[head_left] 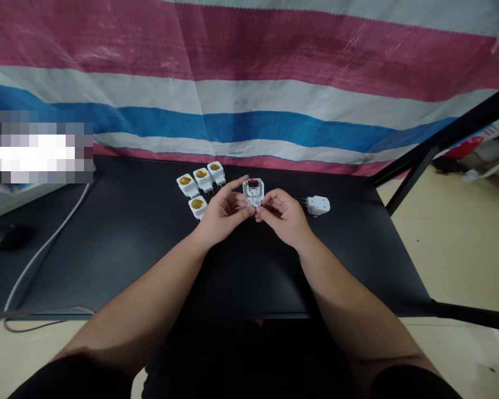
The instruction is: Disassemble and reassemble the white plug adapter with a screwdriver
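Note:
Between my hands, above the black table, is a white plastic housing [247, 195] with its inside facing me and a red and black part, perhaps a switch, near its top. My left hand [227, 209] grips the housing's left side and lower edge with thumb and fingers. At its lower right, the fingertips of my right hand [285, 216] are pinched against it. Several white plug-in lamp sockets [200, 177] with round brass-coloured openings lie left of my left hand. To the right, a white plug adapter [318, 205] lies with its metal prongs pointing left.
The black table [120, 238] has a black mouse [6, 237] and a grey cable [52, 244] at its left. Behind it hangs a striped red, white and blue sheet [249, 94]. A black metal frame [416, 166] stands at the right edge.

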`<state>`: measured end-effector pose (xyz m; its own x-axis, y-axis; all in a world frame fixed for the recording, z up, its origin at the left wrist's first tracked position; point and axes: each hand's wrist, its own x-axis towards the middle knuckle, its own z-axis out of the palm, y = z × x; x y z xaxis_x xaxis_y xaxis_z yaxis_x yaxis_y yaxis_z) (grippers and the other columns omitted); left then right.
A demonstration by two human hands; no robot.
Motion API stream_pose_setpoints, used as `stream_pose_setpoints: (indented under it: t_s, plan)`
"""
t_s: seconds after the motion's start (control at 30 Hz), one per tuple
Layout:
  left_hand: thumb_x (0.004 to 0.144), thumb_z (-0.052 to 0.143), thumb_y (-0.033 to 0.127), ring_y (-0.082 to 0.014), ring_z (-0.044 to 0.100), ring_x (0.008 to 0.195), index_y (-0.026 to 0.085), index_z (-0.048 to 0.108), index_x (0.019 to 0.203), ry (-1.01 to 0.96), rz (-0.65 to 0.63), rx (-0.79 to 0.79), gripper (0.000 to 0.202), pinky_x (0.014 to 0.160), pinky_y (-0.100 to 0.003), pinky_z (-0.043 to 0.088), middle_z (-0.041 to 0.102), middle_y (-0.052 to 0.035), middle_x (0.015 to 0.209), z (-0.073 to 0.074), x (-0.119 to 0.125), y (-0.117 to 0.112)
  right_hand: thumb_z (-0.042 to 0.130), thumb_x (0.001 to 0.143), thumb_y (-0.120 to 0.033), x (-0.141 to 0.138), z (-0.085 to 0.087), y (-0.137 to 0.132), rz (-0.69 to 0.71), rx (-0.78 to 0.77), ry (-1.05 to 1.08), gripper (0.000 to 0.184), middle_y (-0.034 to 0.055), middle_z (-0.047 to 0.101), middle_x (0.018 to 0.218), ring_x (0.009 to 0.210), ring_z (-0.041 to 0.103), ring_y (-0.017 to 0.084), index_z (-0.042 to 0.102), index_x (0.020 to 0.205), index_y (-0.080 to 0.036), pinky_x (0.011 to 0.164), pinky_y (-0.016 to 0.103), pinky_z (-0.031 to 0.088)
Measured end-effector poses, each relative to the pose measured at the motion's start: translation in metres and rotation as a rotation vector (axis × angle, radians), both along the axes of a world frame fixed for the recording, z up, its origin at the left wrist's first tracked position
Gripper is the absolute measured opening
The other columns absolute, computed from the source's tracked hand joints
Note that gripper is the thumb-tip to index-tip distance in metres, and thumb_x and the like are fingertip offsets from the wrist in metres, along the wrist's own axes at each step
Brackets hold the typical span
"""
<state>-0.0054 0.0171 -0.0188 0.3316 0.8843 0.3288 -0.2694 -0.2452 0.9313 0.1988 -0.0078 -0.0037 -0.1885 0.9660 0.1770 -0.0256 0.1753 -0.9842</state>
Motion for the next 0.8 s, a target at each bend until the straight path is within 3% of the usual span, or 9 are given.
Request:
stream_pose_setpoints:
  t_s: [0.13, 0.43, 0.6, 0.8]
  plan:
    - [0.087, 0.093, 0.022, -0.0171, 0.079, 0.092, 0.024, 0.055, 0.156, -0.015, -0.012, -0.067, 0.078, 0.09, -0.032, 0.067, 0.079, -0.0034, 0.101, 0.0, 0.001, -0.0006, 0.086, 0.091, -0.046, -0.0009, -0.0014, 0.0017, 0.005, -0.037, 0.041, 0.034, -0.0002, 0.074, 0.092, 0.076, 0.075, 0.016, 0.061, 0.101, -0.025, 0.075, 0.036, 0.068]
    - [0.091, 0.09, 0.027, -0.0184, 0.082, 0.095, 0.019, 0.051, 0.151, -0.033, -0.011, -0.214, 0.072, 0.097, -0.035, 0.066, 0.082, -0.0049, 0.101, 0.0035, 0.0005, -0.0031, 0.096, 0.078, -0.051, -0.0006, -0.0018, 0.0067, -0.025, -0.212, 0.085, 0.063, 0.0001, 0.075, 0.09, 0.073, 0.075, 0.018, 0.062, 0.124, -0.024, 0.076, 0.042, 0.07]
    - [0.093, 0.088, 0.027, -0.0173, 0.081, 0.092, 0.019, 0.052, 0.15, -0.009, 0.012, -0.164, 0.068, 0.094, -0.034, 0.066, 0.081, -0.0046, 0.1, 0.0023, 0.0012, -0.002, 0.098, 0.076, -0.042, -0.0035, -0.0009, 0.0047, -0.01, -0.212, 0.098, 0.064, -0.003, 0.074, 0.086, 0.072, 0.075, 0.018, 0.058, 0.122, -0.026, 0.076, 0.04, 0.071]
    - [0.093, 0.088, 0.028, -0.0166, 0.079, 0.083, 0.02, 0.055, 0.148, 0.01, 0.024, -0.153, 0.065, 0.084, -0.033, 0.068, 0.077, -0.0018, 0.093, -0.0008, 0.0013, -0.0013, 0.095, 0.078, -0.045, -0.0076, -0.0025, 0.0028, 0.003, -0.195, 0.089, 0.06, -0.0056, 0.073, 0.084, 0.073, 0.076, 0.018, 0.051, 0.115, -0.028, 0.076, 0.039, 0.07]
